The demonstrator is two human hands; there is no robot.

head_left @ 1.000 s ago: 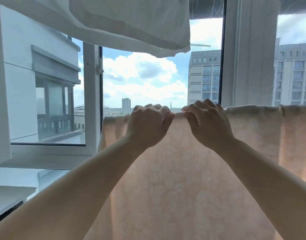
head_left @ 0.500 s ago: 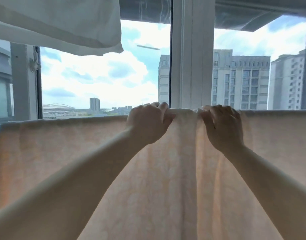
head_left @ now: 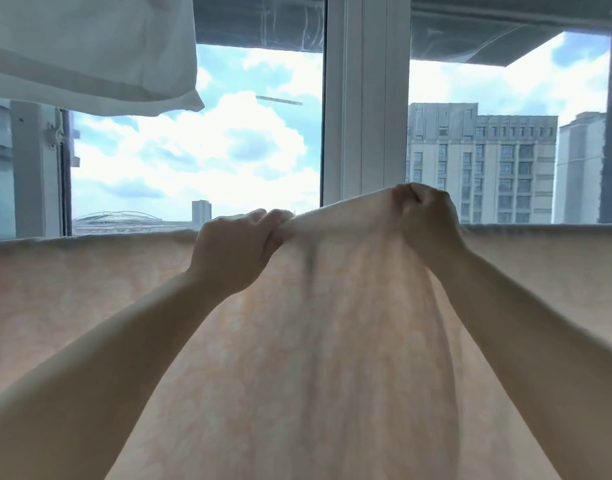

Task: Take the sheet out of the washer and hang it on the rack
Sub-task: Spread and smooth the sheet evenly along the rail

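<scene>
A pale peach patterned sheet hangs across the whole width of the view, its top fold lying along a rail that the fabric hides. My left hand grips the top edge near the middle. My right hand grips the same edge further right and holds it raised above the fold line, so the fabric between my hands rises in a hump. Both forearms reach in from the bottom corners.
A white cloth hangs overhead at the upper left. Behind the sheet stand a white window post and panes showing sky and tall buildings. An open window sash is at the far left.
The view has swung rightward along the sheet. My hands have moved apart, and my right hand has lifted the top edge off the fold line into a raised hump.
</scene>
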